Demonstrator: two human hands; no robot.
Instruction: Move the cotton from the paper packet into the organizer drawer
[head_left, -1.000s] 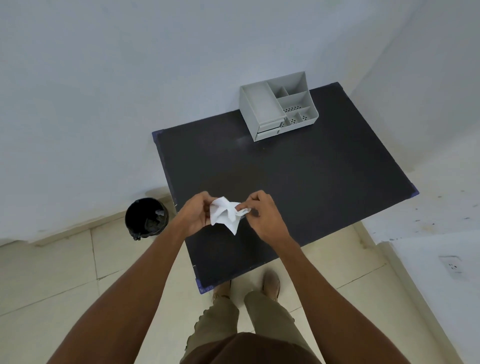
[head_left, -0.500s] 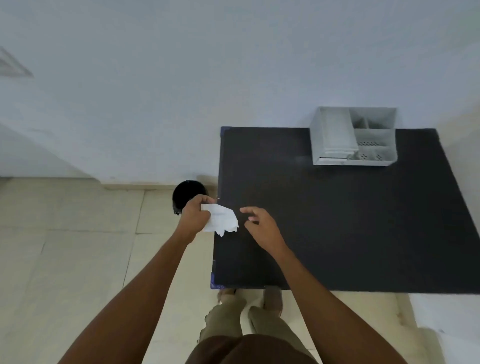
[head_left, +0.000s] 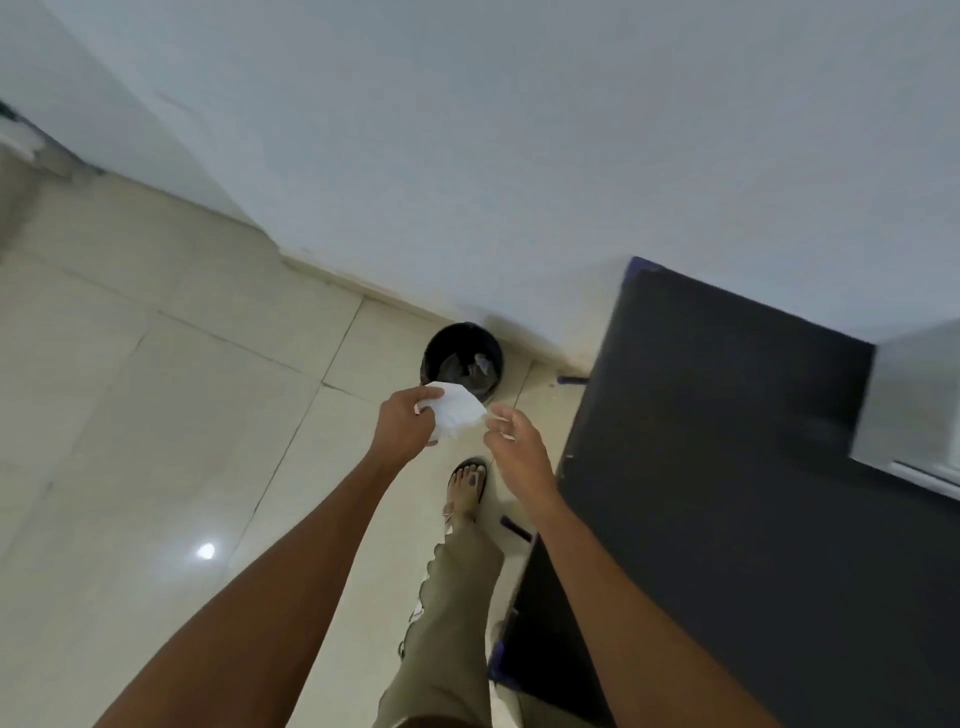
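My left hand (head_left: 402, 428) grips a crumpled white paper packet (head_left: 456, 410) over the floor, just in front of a black bin (head_left: 462, 359). My right hand (head_left: 514, 447) hangs beside the packet with its fingers apart, fingertips close to the paper's right edge, holding nothing. The grey organizer (head_left: 914, 400) shows only as a blurred corner at the right edge of the black table (head_left: 727, 467). No cotton is visible.
The black bin stands on the tiled floor against the white wall, with scraps of paper inside. The table's left edge is right beside my right arm. My foot in a sandal (head_left: 467, 486) and my trouser leg are below my hands.
I have turned left, away from the table. My left hand carried the packet off the table edge to a spot over the floor by the bin. The right hand let go and followed.
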